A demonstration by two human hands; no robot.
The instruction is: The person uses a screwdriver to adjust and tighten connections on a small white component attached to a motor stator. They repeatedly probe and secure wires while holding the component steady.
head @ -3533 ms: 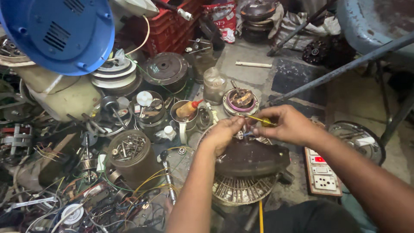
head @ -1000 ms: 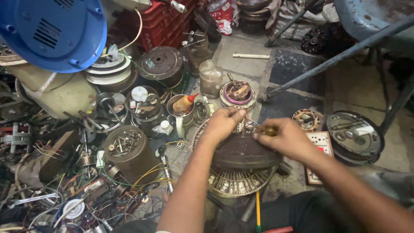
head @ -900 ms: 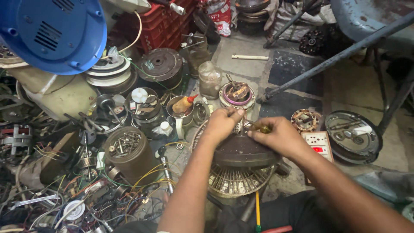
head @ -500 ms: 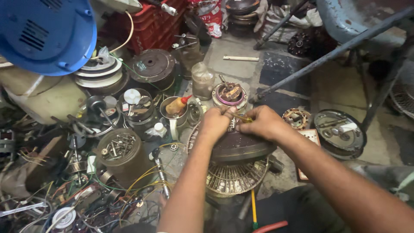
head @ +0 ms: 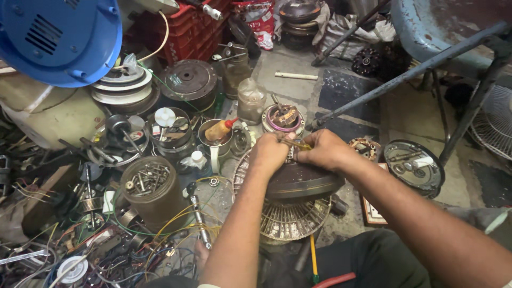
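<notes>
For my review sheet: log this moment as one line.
left hand: on top of dark round motor housing | right hand: holds thin yellowish tool at its centre | nearby: can of screws

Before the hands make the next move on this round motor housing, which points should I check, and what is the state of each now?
1. Both hands on the work: left hand and right hand meet on top of the dark motor housing. Ok.
2. Yellow-handled tool gripped: only its tip shows between the fingers; cannot tell.
3. Housing seated: it rests on the finned round part below. Looks ok.
4. Part being worked on: hidden by the fingers; cannot tell.
5. Space around: tin of screws and loose wires lie close on the left. Not ok.
</notes>
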